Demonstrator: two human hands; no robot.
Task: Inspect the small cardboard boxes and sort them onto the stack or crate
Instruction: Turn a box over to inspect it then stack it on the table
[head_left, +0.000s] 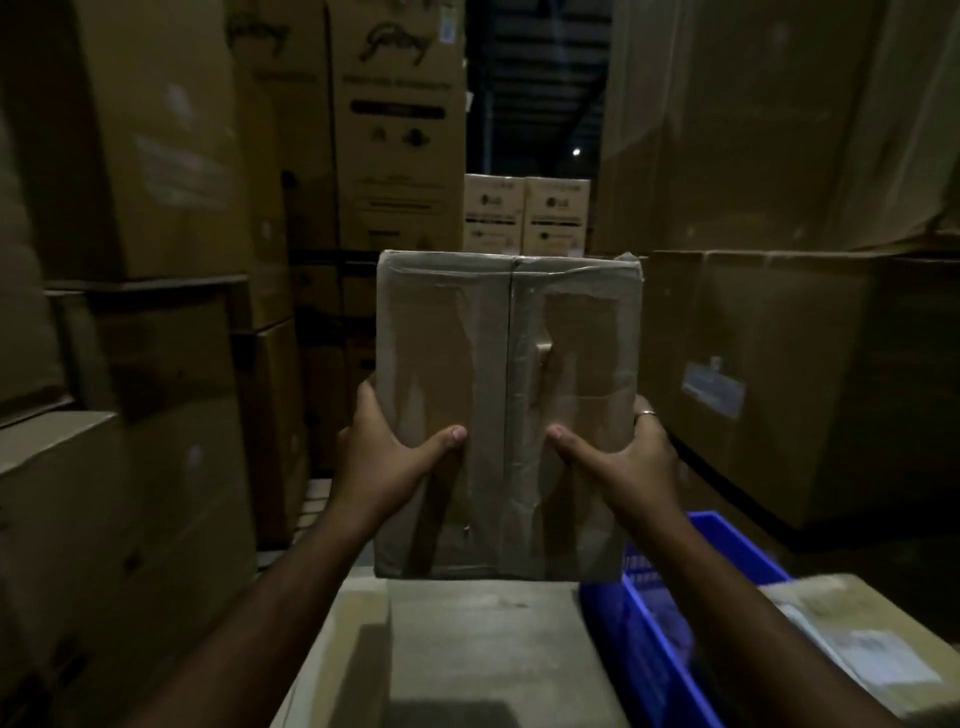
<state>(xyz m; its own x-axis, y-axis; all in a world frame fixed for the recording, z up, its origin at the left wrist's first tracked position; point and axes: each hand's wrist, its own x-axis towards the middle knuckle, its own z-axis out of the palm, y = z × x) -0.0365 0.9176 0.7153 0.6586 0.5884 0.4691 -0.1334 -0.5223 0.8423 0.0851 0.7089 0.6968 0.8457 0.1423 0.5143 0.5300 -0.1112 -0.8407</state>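
Dim warehouse aisle, tall cartons (400, 130) both sides. Taped cardboard box (506, 410) held upright at centre, above lower box (467, 654); L hand (384, 462) & R hand (628, 462) clamp its sides, thumbs on front. Blue crate (670, 623) just right.

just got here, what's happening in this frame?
A person holds a small cardboard box up in front of them in a dim warehouse aisle, apparently inspecting its taped face. The left hand and right hand each grip one side, thumbs pressed on the front. Below is another box top, with a blue crate to the right. The box has not been set down yet.
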